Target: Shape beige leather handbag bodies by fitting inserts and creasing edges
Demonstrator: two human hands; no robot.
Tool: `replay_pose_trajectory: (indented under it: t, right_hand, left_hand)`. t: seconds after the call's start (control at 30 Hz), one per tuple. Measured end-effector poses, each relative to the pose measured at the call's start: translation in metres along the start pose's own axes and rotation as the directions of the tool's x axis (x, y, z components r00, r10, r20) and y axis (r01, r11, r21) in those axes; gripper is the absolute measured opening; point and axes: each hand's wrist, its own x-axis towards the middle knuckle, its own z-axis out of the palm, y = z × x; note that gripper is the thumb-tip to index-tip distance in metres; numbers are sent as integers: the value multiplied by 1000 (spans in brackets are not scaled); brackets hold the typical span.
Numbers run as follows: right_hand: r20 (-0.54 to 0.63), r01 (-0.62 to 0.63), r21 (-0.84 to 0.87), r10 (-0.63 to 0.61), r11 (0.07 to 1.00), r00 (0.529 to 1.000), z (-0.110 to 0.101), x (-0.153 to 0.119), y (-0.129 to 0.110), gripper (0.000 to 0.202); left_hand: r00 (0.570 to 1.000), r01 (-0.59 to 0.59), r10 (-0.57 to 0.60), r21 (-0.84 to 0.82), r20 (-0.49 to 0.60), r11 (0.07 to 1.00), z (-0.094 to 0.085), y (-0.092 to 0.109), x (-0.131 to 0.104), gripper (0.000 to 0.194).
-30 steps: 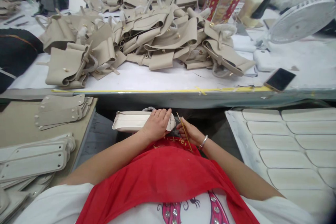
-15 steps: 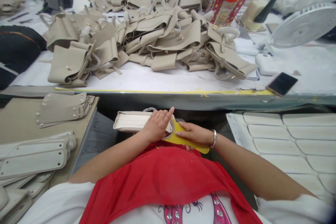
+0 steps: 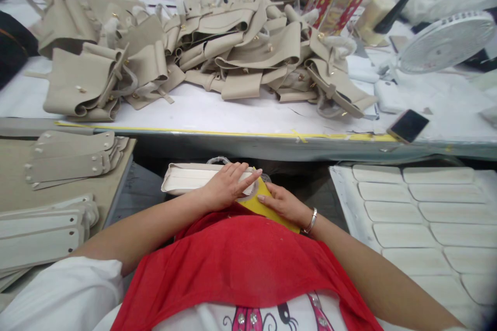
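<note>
A pale, box-shaped bag piece (image 3: 186, 179) lies across my lap, its long white face up and a wrapped handle behind it. My left hand (image 3: 229, 182) rests on its right end, palm down, fingers stretched out and thumb apart. A yellow sheet with a rounded cutout (image 3: 267, 207) leans against that same end. My right hand (image 3: 285, 202), with a silver bracelet at the wrist, holds the yellow sheet between thumb and fingers; some of those fingers are hidden behind it.
Beige bag parts (image 3: 256, 51) are heaped on the white-covered table (image 3: 217, 120). A phone (image 3: 409, 125) and a white fan (image 3: 446, 41) are at the right. Stacked straps (image 3: 70, 158) lie on the left board; pale panels (image 3: 442, 212) fill the right one.
The view has shifted slightly. My left hand lies flatter on the bag piece, its raised finger now lowered. Less of the yellow sheet's lower end shows beside my right hand.
</note>
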Motion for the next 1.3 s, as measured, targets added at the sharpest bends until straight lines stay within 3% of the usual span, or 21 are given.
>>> replay_pose_trajectory:
  t: [0.1, 0.17, 0.33, 0.6, 0.73, 0.83, 1.0, 1.1, 1.2, 1.3]
  right_hand:
    - [-115, 105, -86, -115, 991, 987, 9, 0, 8, 42]
    - [-176, 108, -142, -133, 984, 975, 15, 0, 11, 43]
    - [-288, 66, -161, -111, 985, 951, 26, 1, 14, 41]
    - [-346, 28, -300, -136, 954, 928, 15, 4, 15, 39]
    - [-375, 5, -329, -136, 944, 917, 8, 5, 7, 36]
    - [-441, -2, -321, -148, 947, 885, 18, 4, -1, 32]
    - [-443, -10, -11, 4, 1000, 897, 25, -17, -12, 34]
    - [-590, 136, 161, -15, 978, 808, 13, -32, -21, 35]
    - [-654, 329, 315, -47, 890, 755, 9, -30, -33, 34]
    - [-700, 457, 349, -97, 818, 708, 22, -7, -45, 29]
  left_hand:
    - [997, -77, 79, -130, 5, 988, -4, -9, -4, 99]
    - [999, -51, 47, -218, -24, 975, -5, -8, -2, 107]
    - [964, 254, -263, -165, -34, 953, -3, 13, 19, 86]
    - [973, 229, -229, 46, -17, 972, 0, 24, 42, 61]
    - [966, 254, -250, 58, -71, 965, 1, 28, 52, 54]
    - [954, 289, -285, 28, -90, 957, -1, 28, 53, 52]
    - [920, 383, -391, -157, -24, 910, -12, 8, 31, 50]
    - [901, 427, -434, -198, 5, 883, -16, -6, 9, 49]
    - [938, 343, -347, -163, 5, 925, -16, -9, -7, 52]
    - [967, 247, -253, -170, -12, 954, -14, -4, -11, 65]
